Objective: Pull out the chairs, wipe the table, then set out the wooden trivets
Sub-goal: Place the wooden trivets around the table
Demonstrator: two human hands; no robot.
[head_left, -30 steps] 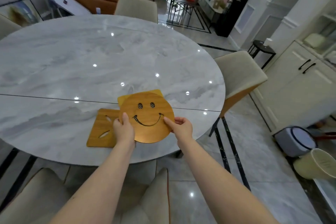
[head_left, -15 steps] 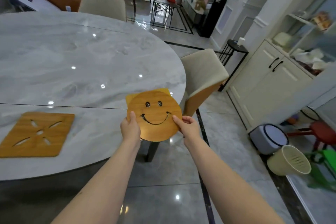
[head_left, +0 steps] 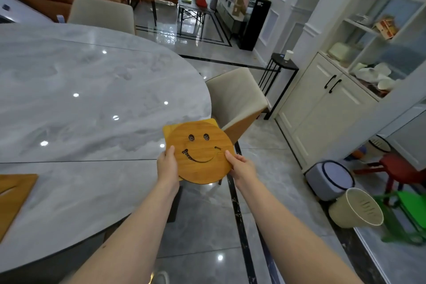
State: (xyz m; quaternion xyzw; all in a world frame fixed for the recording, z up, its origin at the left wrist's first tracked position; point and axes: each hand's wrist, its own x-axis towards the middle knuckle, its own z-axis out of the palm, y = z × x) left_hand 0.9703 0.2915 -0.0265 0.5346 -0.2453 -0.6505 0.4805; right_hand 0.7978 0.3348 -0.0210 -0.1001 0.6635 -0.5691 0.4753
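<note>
Both the left hand [head_left: 167, 166] and right hand [head_left: 242, 166] gripped a round wooden smiley-face trivet [head_left: 202, 153] stacked on a square one [head_left: 169, 129].

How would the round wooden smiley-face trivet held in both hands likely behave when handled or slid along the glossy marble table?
The round wooden smiley-face trivet looks stiff: it stays flat though the left hand and right hand grip only its edges. Being thin, it is probably light. On the glossy marble table it would likely slide easily, not roll.

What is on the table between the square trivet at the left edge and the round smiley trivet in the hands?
Head view: only bare marble tabletop between the square trivet and the smiley trivet.
</note>
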